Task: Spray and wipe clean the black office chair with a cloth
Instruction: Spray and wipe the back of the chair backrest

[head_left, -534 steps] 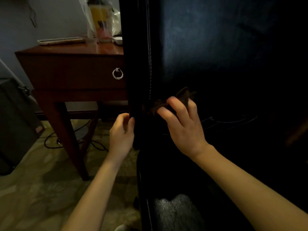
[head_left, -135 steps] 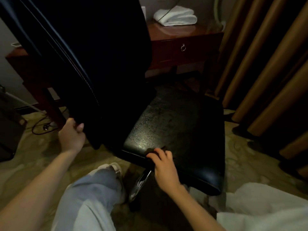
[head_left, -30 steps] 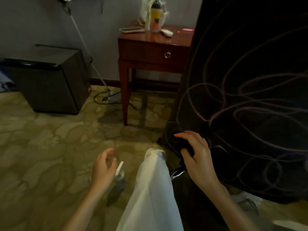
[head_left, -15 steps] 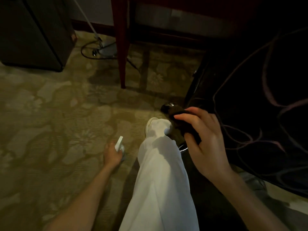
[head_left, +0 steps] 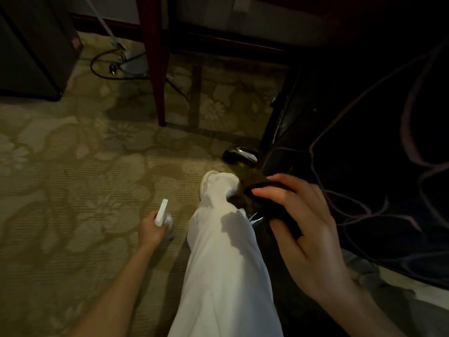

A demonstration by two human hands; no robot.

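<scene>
Two hands flanked a white trouser leg (head_left: pixel 223 251) above patterned carpet (head_left: pixel 60 190). A red table leg (head_left: pixel 159 69) stood at twelve o'clock, a cable (head_left: pixel 97 69) at eleven. The left hand (head_left: pixel 151 229), at seven, gripped a white spray bottle (head_left: pixel 162 214). The right hand (head_left: pixel 303 227), at four, pinched a dark cloth (head_left: pixel 257 190) beside the black chair (head_left: pixel 364 142) at three.

Under me lies a beige carpet (head_left: pixel 73 166) with a flower pattern. On it stand a red-brown table leg (head_left: pixel 156 69), a black cabinet (head_left: pixel 29 49) at the far left, and a pale round stand base (head_left: pixel 133 63) with a dark cable (head_left: pixel 97 69) looped beside it. Nearer, a chrome chair foot (head_left: pixel 239 154) rests on it just beyond my white shoe (head_left: pixel 206 181), and my left hand (head_left: pixel 151 229) grips a small spray bottle (head_left: pixel 164 215) low at the carpet, left of my leg.
</scene>
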